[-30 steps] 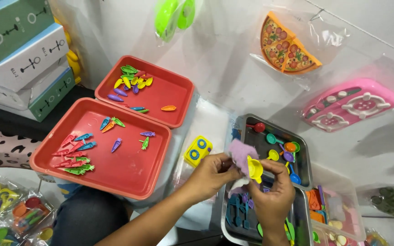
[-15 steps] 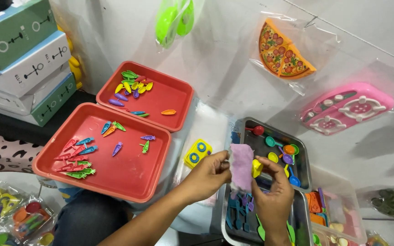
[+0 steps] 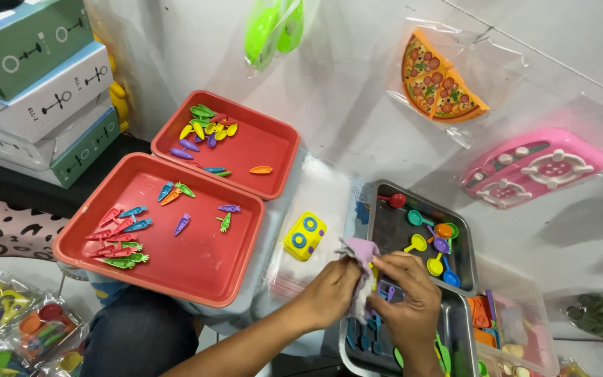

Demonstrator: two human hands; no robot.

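Item: lilac cloth (image 3: 361, 260), soft and crumpled, long axis roughly upright, hanging downward. Pinched shut between left hand (image 3: 331, 293) and right hand (image 3: 406, 300), above the grey metal tray (image 3: 385, 192) (glossy plastic spoons inside). Beside it: yellow toy block (image 3: 306, 236), smooth red tray (image 3: 197, 265).

One camera sits on the person's head and looks steeply down and forward over the lap onto the work surface. It is close enough that the left hand (image 3: 329, 293) and right hand (image 3: 406, 307) fill the lower middle of the view, with the forearms entering from the bottom edge. The two red trays (image 3: 197, 272) lie to the left, the grey metal tray (image 3: 413, 192) to the right. Near the top the view reaches a white wall (image 3: 357, 84) where bagged toys hang, and stacked boxes (image 3: 36, 84) occupy the upper left corner. No second view overlaps.
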